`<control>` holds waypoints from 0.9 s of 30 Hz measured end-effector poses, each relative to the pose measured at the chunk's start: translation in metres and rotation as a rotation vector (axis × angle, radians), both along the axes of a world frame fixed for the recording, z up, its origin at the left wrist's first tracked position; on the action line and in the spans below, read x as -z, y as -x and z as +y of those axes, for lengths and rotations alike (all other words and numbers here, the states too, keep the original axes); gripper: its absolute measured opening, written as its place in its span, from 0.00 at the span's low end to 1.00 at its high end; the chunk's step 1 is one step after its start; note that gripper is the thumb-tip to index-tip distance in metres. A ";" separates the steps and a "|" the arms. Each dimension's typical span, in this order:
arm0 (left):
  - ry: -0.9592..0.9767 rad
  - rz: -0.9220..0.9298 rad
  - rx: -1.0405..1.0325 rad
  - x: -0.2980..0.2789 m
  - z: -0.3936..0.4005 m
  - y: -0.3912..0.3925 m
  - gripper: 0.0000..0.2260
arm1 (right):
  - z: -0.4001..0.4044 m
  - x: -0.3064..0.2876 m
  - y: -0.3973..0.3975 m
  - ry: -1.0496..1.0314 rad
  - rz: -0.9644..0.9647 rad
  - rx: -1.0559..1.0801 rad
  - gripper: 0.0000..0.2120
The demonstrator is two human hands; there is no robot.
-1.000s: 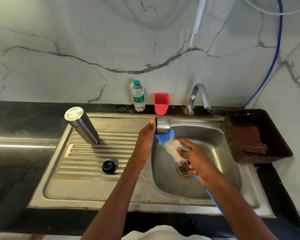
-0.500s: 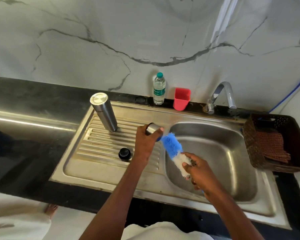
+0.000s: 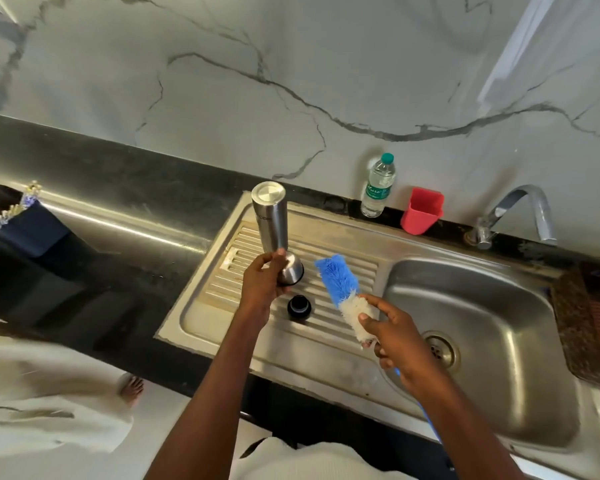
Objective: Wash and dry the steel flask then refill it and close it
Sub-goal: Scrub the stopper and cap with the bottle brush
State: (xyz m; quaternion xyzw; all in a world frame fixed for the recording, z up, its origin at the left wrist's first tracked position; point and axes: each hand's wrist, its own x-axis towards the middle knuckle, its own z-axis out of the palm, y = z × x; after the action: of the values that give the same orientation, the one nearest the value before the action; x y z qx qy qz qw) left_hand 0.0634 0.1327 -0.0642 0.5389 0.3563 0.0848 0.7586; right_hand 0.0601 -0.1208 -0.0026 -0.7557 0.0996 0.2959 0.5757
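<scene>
The steel flask [image 3: 270, 220] stands upside down on the ribbed drainboard [image 3: 354, 268], base up. My left hand [image 3: 262, 282] is shut on a small steel cup-shaped cap [image 3: 291, 270], held low over the drainboard right in front of the flask. A black inner stopper [image 3: 299, 307] lies on the drainboard just below the cap. My right hand [image 3: 394, 332] grips a bottle brush [image 3: 338, 282] with a blue and white bristle head. The brush head points up and left over the drainboard's right part, and its blue handle runs down behind my wrist.
The sink basin [image 3: 499, 358] with its drain lies to the right, the tap [image 3: 520, 213] behind it. A plastic water bottle [image 3: 378, 185] and a red cup [image 3: 421, 211] stand by the wall. A dark basket with a cloth [image 3: 589, 317] sits far right. A person's bare foot [image 3: 132, 388] shows on the floor at left.
My left hand carried the steel cap from over the basin leftward to the drainboard beside the flask. The brush came out of the cap and followed left. The view shifted left.
</scene>
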 end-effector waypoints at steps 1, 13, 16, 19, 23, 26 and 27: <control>0.020 0.013 0.036 0.003 0.004 -0.001 0.16 | 0.005 0.001 0.000 -0.013 0.013 0.011 0.19; -0.595 0.100 0.316 0.052 0.005 -0.038 0.26 | 0.027 0.024 0.003 -0.008 0.022 0.140 0.20; -0.675 0.117 0.390 0.060 0.001 -0.049 0.28 | 0.025 0.029 0.002 0.064 -0.020 0.132 0.20; -0.746 0.144 0.447 0.069 -0.002 -0.056 0.27 | 0.022 0.032 -0.001 0.107 -0.058 0.135 0.20; -0.800 0.136 0.439 0.076 -0.003 -0.057 0.24 | 0.017 0.037 -0.005 0.116 -0.083 0.135 0.21; -0.780 0.154 0.384 0.068 -0.005 -0.048 0.21 | 0.012 0.041 -0.005 0.128 -0.107 0.108 0.21; -0.784 0.138 0.322 0.064 -0.005 -0.041 0.14 | 0.010 0.043 -0.005 0.135 -0.117 0.096 0.21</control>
State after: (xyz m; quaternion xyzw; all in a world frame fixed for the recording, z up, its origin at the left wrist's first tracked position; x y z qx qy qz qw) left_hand 0.1045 0.1276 -0.1280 0.8397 0.2580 0.0582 0.4742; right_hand 0.0653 -0.1112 -0.0459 -0.8030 0.1216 0.2160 0.5420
